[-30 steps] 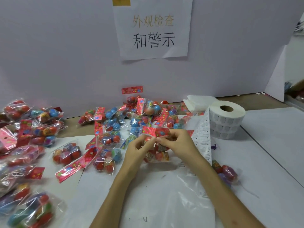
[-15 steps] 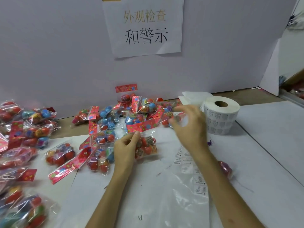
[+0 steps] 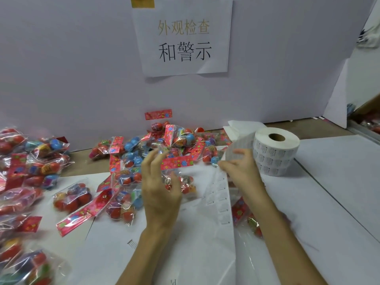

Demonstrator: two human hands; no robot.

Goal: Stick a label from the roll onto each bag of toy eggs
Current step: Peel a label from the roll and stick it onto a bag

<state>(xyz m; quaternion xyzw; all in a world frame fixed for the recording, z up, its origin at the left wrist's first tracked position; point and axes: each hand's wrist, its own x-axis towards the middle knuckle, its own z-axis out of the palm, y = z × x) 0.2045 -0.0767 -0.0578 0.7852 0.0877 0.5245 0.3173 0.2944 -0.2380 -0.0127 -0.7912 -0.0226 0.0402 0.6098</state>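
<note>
the bag of toy eggs (image 3: 186, 185) lies on the tabletop (image 3: 329, 182) in front of the person, red header card pointing away. the left hand (image 3: 159, 194) stands over it, its fingers (image 3: 153, 161) spread and nearly straight, thumb across the plastic, gripping nothing. the right hand (image 3: 243, 173) pinches the label strip (image 3: 221, 194), which runs up from the one roll (image 3: 275, 153) just beside it and down toward the person. one more bag (image 3: 242, 210) shows under the right forearm. the other bags (image 3: 178, 138) overlap too much to count, well over a dozen. one paper sign (image 3: 183, 38) hangs behind.
</note>
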